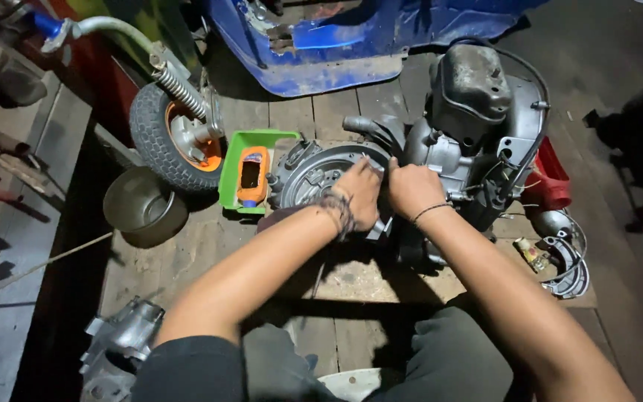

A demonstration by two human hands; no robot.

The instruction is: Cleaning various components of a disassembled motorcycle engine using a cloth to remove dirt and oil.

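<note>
The left hand [359, 195] and right hand [413, 187] are pressed, fingers curled, against the round cover [314, 175] of the grey engine [470, 141] on the wooden floor [351, 283] (grip hidden); slipping on greasy metal is judged possible.

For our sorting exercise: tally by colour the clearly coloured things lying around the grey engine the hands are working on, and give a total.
Green: 1, the tray
Orange: 2, the wheel hub and the bottle in the tray
Blue: 1, the body panel
Red: 1, the container
Total: 5
The left hand and right hand rest on the engine.
</note>
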